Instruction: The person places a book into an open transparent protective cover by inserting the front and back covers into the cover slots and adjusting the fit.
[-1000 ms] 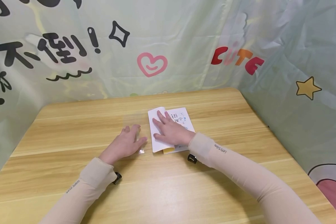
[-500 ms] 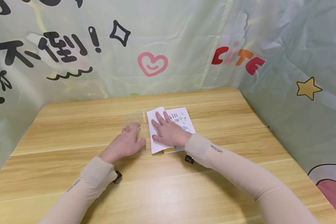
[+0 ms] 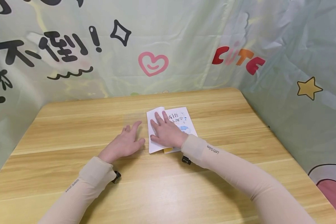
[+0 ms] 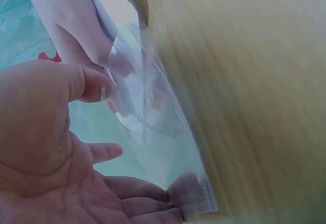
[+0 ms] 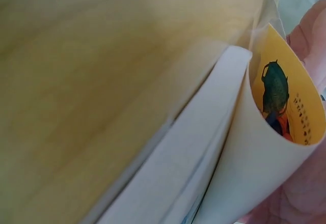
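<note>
A thin book [image 3: 188, 121] lies on the wooden table, its white cover [image 3: 154, 147] folded back to the left in a loose curl. My right hand [image 3: 168, 133] rests on that folded cover with fingers spread. In the right wrist view, the curl shows a yellow inner side [image 5: 304, 89] with a green beetle picture, beside the white page edges [image 5: 175, 168]. A clear plastic book cover [image 4: 163, 109] extends left from the book. My left hand [image 3: 122, 144] is at this plastic, thumb and fingers apart, fingertips right at its lower edge in the left wrist view.
The wooden table [image 3: 162, 193] stretches around both hands. A printed cloth [image 3: 184, 37] hangs along its back and right sides. Both forearms wear pale sleeves, with a small black device [image 3: 116, 177] at the left wrist.
My right hand has slid slightly left with the folded cover, and more of the printed title shows. The left hand stays nearly in place, its index finger a little straighter.
</note>
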A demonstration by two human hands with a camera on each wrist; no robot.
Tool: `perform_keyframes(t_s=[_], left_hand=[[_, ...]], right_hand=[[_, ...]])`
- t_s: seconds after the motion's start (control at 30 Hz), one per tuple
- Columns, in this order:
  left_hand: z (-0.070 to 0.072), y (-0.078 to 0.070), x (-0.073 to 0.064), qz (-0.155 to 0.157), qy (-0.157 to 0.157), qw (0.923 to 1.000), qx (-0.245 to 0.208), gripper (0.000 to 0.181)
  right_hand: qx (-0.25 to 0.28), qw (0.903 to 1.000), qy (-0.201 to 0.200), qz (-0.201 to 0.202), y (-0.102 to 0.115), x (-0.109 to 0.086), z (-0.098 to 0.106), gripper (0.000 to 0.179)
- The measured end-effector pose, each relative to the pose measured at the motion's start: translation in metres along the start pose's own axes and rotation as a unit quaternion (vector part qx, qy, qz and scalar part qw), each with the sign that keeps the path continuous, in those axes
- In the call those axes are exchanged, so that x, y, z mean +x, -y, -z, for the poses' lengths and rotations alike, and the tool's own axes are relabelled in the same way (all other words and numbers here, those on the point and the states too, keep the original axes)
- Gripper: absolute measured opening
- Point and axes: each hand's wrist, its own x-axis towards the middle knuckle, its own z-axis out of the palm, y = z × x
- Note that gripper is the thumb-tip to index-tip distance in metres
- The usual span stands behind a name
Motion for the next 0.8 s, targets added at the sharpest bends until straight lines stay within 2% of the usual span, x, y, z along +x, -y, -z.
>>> perform_keyframes(t_s=[0.23,0.33,0.4,0.5,0.57,0.8], left_hand=[[-0.001,0.002,0.002,0.000,0.003,0.9999,0.013,0.081],[-0.008,0.012,0.009,0.001,-0.010,0.9997,0.021,0.083],[-0.009,0.013,0.009,0.002,-0.009,0.9996,0.025,0.084],[-0.007,0.011,0.007,0.004,-0.003,0.9997,0.025,0.082],[-0.002,0.003,0.001,0.003,0.007,0.9995,0.029,0.080],[-0.001,0.003,-0.003,-0.001,0.013,0.9993,0.035,0.080]], right_hand=[[-0.008,1.0000,-0.003,-0.003,0.003,0.000,0.001,0.074],[-0.011,0.9999,-0.005,-0.002,0.006,0.000,0.001,0.073],[-0.015,0.9999,-0.007,-0.001,0.008,0.000,0.001,0.073],[-0.022,0.9997,-0.010,-0.001,0.010,0.000,0.001,0.073],[-0.020,0.9997,-0.012,-0.007,0.012,0.001,0.000,0.073],[-0.016,0.9995,-0.022,-0.020,0.015,0.002,-0.001,0.071]])
